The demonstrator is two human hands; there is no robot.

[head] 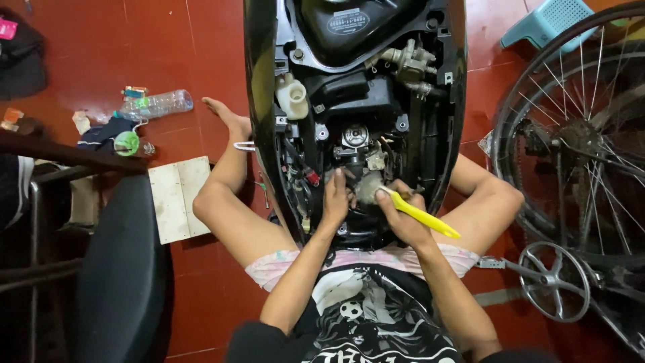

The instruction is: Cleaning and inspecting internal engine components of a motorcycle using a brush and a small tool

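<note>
A glossy red tiled floor (201, 81) carries an opened black scooter body (356, 101), a bicycle wheel (578, 134) at right and a black chair (121, 269) at left. The left hand (335, 198) reaches into the engine bay, fingers curled on a part too dark to make out. The right hand (400, 214) grips a yellow brush (422, 215) beside a grey rag (368, 187). A clear plastic bottle (158, 104) lies near 1 pale board (179, 198); a white oval label (347, 22) sits on the black tank.

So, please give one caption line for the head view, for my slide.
Seated person's left hand reaches into an opened scooter body; right hand holds a yellow-handled tool.
</note>
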